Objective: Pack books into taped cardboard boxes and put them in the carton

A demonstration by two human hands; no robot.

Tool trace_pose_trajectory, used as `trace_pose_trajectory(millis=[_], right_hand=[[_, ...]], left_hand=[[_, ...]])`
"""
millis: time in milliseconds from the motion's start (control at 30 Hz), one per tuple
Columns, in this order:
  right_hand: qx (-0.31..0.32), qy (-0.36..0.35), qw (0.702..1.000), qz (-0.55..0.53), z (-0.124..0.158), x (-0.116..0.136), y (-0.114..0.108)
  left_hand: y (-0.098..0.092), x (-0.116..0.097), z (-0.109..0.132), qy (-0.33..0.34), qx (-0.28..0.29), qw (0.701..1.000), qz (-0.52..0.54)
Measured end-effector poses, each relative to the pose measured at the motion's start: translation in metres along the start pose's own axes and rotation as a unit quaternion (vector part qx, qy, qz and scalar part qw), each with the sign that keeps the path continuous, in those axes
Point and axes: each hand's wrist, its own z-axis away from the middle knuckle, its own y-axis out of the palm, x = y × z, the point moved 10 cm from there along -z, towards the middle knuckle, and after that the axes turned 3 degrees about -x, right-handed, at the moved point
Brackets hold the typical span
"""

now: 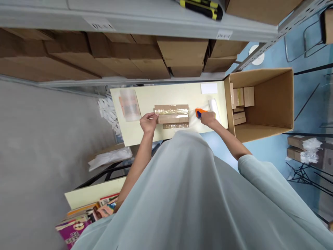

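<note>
A small flat cardboard box (171,118) with strips of shiny clear tape lies on the pale table. At its left end, my left hand (149,122) is closed, with thumb and fingertips gripping the edge. My right hand (208,118) is wrapped around an orange and blue tape dispenser (199,113), held just right of the box and apart from it. Something clear and shiny shows between the box and the dispenser; its exact form is hard to make out. Beyond my right hand stands a white roll (214,108).
A large open carton (270,104) with several small boxes inside stands to the right. A shelf (145,21) of cardboard boxes runs along the far side. Plastic-covered sheets (129,105) and a white label (208,88) lie on the table (153,93). Books (78,225) are at lower left.
</note>
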Motion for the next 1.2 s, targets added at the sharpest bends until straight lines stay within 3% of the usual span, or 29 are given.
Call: trace_pose_trajectory(millis=[100,200,300,400,467,567,733,833,967,1033,1100,1167,1200], right_hand=[[-0.051,0.031,0.998,-0.012,0.024,-0.004,-0.012],[-0.132,0.030,0.991,-0.022,0.042,0.006,-0.049],[-0.207,0.015,0.977,-0.045,0.046,0.030,-0.105],[-0.285,-0.030,0.955,-0.075,0.049,0.071,-0.178],[-0.330,-0.069,0.938,-0.084,0.053,0.102,-0.229],[-0.365,-0.135,0.918,-0.073,0.055,0.147,-0.298],[-0.365,-0.200,0.909,-0.009,0.033,0.205,-0.377],[-0.366,-0.194,0.910,0.002,0.015,0.219,-0.399],[-0.402,-0.191,0.895,-0.012,0.006,0.218,-0.408],[-0.444,-0.190,0.875,-0.039,0.009,0.208,-0.402],[-0.504,-0.204,0.834,-0.093,0.016,0.190,-0.382],[-0.547,-0.225,0.790,-0.162,0.021,0.165,-0.335],[-0.549,-0.230,0.780,-0.192,0.021,0.151,-0.300]], left_hand=[[-0.007,-0.026,0.008,0.058,-0.008,0.998,-0.038],[-0.007,-0.088,0.028,0.195,-0.025,0.980,-0.024],[0.011,-0.170,0.058,0.349,0.041,0.935,0.035],[0.010,-0.248,0.077,0.457,0.055,0.884,0.075],[-0.003,-0.291,0.074,0.491,0.030,0.865,0.096],[-0.028,-0.342,0.048,0.497,-0.011,0.860,0.114],[-0.050,-0.393,0.005,0.464,-0.001,0.881,0.094],[-0.057,-0.396,0.007,0.477,0.000,0.874,0.087],[-0.052,-0.357,0.014,0.463,0.016,0.883,0.071],[-0.048,-0.320,0.011,0.430,0.029,0.900,0.060],[-0.049,-0.270,0.005,0.388,0.036,0.919,0.053],[-0.052,-0.209,-0.001,0.328,0.036,0.943,0.044],[-0.053,-0.175,-0.004,0.286,0.036,0.957,0.035]])
